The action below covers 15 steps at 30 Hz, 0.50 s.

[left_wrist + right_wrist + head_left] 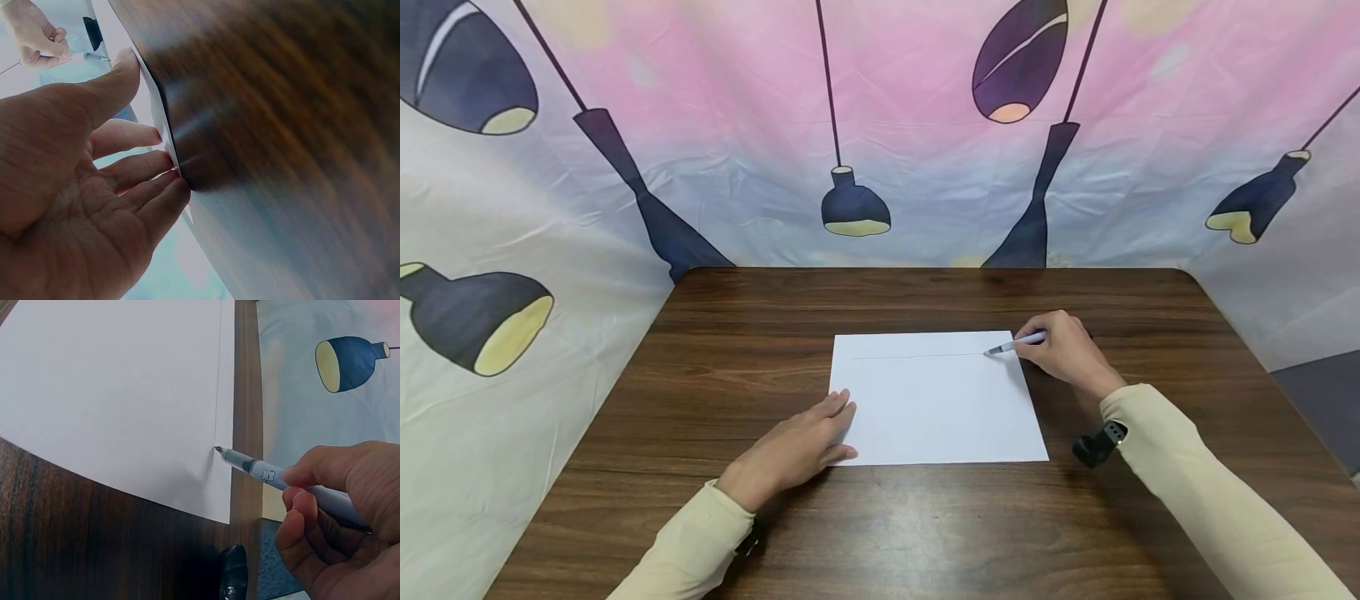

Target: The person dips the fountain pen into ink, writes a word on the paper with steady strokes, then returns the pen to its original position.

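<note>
A white sheet of paper [936,408] lies flat on the dark wooden table. One thin straight line [917,357] runs across it near its far edge. My right hand [1063,350] pinches a white fountain pen [269,472] between thumb and fingers, its nib touching the paper at the right end of that line. In the right wrist view a small drawn figure shows on the pen's barrel. My left hand [801,446] rests on the paper's near left corner with its fingers [134,164] extended and slightly spread, holding nothing.
The brown wood-grain table [737,333] reaches well beyond the paper on every side. Behind it hangs a cloth backdrop [925,192] printed with lamps. A black wrist device [1099,443] sits at my right sleeve.
</note>
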### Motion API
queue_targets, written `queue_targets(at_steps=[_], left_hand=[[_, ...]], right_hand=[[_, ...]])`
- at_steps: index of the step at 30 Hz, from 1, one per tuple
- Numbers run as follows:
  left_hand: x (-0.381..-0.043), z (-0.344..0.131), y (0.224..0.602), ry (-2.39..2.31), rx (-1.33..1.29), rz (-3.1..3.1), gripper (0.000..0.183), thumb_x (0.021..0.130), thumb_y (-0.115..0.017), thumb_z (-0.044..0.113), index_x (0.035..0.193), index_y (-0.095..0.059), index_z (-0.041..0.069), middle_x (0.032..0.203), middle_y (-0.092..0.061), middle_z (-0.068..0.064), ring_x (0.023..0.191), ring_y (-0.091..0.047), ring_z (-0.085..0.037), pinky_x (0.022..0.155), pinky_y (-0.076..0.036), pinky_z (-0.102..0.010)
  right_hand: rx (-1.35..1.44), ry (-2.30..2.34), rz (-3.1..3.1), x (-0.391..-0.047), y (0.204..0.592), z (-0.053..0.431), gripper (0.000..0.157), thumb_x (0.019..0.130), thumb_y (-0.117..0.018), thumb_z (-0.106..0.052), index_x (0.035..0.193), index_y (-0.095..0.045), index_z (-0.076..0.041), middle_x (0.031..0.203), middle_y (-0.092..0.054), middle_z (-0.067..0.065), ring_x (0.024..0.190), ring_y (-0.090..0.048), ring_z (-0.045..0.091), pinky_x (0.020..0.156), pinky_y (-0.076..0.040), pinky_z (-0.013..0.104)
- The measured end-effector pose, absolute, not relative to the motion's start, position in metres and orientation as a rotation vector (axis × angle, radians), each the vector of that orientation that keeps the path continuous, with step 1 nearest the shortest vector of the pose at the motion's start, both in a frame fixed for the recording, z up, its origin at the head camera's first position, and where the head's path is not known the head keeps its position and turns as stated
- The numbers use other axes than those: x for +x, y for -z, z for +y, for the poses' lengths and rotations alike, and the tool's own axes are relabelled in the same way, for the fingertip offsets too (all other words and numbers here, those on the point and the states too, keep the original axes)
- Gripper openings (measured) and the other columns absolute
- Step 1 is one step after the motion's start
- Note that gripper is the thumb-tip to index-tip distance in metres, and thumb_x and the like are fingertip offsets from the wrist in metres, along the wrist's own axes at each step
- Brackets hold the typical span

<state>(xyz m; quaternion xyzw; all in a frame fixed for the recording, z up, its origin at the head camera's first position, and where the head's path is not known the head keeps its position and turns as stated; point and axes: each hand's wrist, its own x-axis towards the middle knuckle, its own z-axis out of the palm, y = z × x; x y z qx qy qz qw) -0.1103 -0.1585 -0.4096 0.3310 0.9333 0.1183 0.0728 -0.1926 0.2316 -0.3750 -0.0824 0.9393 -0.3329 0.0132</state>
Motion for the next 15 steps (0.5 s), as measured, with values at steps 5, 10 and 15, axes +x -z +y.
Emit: queue_targets(at_steps=[5,10,15], left_hand=[[-0.110,-0.159,0.409,-0.361,0.994,2.800,0.060,0.099,-0.066,0.029,0.141,-0.051,-0.012,0.152,-0.041,-0.031,0.139,-0.044,-0.041,0.109,-0.043,-0.051],[-0.110,-0.158,0.409,-0.362,0.975,2.799,0.061,0.099,-0.066,0.029,0.141,-0.050,-0.012,0.152,-0.041,-0.030,0.140,-0.044,-0.040,0.110,-0.043,-0.051],[-0.110,-0.158,0.409,-0.357,0.960,2.801,0.061,0.099,-0.066,0.029,0.142,-0.050,-0.011,0.153,-0.040,-0.030,0.140,-0.044,-0.040,0.109,-0.043,-0.051]], right_hand=[[-0.255,1.041,2.928,-0.191,0.375,0.235,0.013,0.091,-0.071,-0.010,0.096,-0.077,0.001,0.090,-0.072,0.013,0.068,-0.055,0.020,0.058,-0.046,0.031],[-0.252,1.043,2.931,-0.190,0.375,0.239,0.012,0.091,-0.072,-0.010,0.096,-0.077,0.001,0.088,-0.072,0.012,0.067,-0.055,0.019,0.058,-0.046,0.032],[-0.249,1.040,2.938,-0.189,0.373,0.243,0.012,0.091,-0.071,-0.009,0.095,-0.077,0.000,0.085,-0.071,0.010,0.064,-0.053,0.019,0.056,-0.044,0.032]])
